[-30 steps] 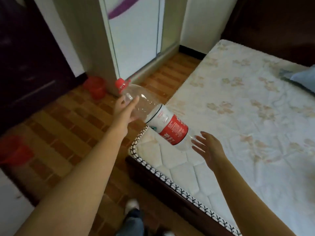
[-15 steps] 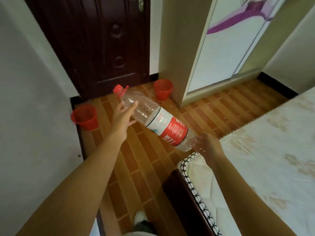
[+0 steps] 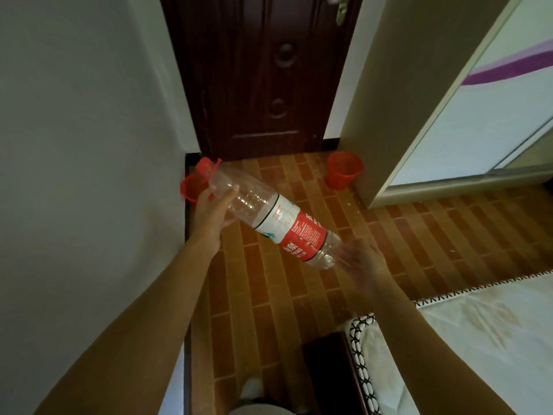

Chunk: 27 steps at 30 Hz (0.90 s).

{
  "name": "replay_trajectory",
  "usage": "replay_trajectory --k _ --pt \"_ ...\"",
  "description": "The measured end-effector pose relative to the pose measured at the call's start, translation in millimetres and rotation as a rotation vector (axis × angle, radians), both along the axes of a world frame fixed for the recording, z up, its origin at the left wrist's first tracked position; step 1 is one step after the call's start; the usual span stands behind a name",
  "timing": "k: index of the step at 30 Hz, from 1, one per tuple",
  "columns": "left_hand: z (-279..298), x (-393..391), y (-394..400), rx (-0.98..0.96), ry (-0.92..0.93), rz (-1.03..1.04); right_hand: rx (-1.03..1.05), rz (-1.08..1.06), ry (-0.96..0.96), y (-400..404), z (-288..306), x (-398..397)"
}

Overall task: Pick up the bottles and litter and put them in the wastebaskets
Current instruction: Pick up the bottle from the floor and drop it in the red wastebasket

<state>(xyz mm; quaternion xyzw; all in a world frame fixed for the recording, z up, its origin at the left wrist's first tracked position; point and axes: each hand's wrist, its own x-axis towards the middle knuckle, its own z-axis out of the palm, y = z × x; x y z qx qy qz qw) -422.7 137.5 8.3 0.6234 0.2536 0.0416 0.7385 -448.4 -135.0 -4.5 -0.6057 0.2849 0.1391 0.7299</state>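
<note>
Bottle [image 3: 269,217] was held over the floor [image 3: 269,295], between left hand [image 3: 211,214] and right hand [image 3: 362,262]. One wastebasket [image 3: 343,174] sat before the door [image 3: 263,76], the other wastebasket [image 3: 190,190] behind the bottle's cap end by the wall [image 3: 89,145]. Bed [image 3: 463,354] lower right.

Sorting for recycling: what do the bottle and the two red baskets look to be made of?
Bottle: thin clear plastic, glossy; the floor shows through it, red plastic-looking cap, printed wrap label. Baskets, by the wardrobe and behind the left hand: probably translucent red plastic with a smooth sheen, though too small to be sure.
</note>
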Motion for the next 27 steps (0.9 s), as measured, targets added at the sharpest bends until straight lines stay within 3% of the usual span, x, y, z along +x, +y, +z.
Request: replay_trajectory --k 14,27 --pt "-18 67 47 0.018 -0.051 0.065 -0.001 0.047 -0.04 49 -14 92" --pt "-22 273 53 0.023 -0.02 0.15 0.056 0.068 -0.008 53 -23 329"
